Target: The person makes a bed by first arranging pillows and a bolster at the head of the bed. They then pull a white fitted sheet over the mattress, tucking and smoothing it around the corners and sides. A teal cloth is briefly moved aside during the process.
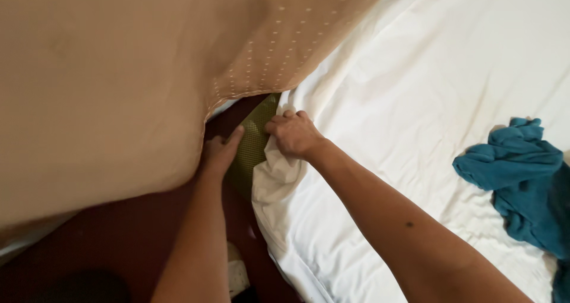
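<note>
Here the right hand [294,134] is closed on a bunched corner of the white sheet [415,101] at the mattress edge. The left hand [221,151], fingers extended, presses flat beside the green mesh [254,146]. Keep the sheet taut; pull evenly along the edge.

Narrow gap at frame centre, open sheet to the right

The upper left of the frame is blocked by a raised tan mattress [107,83]. A tight slot at centre, over the green mesh [254,143], is filled by the left hand [218,154] and the right hand [294,135]. Free passage is offered across the white sheet [415,101], except at the right edge, where a blue cloth [522,178] is heaped.
</note>
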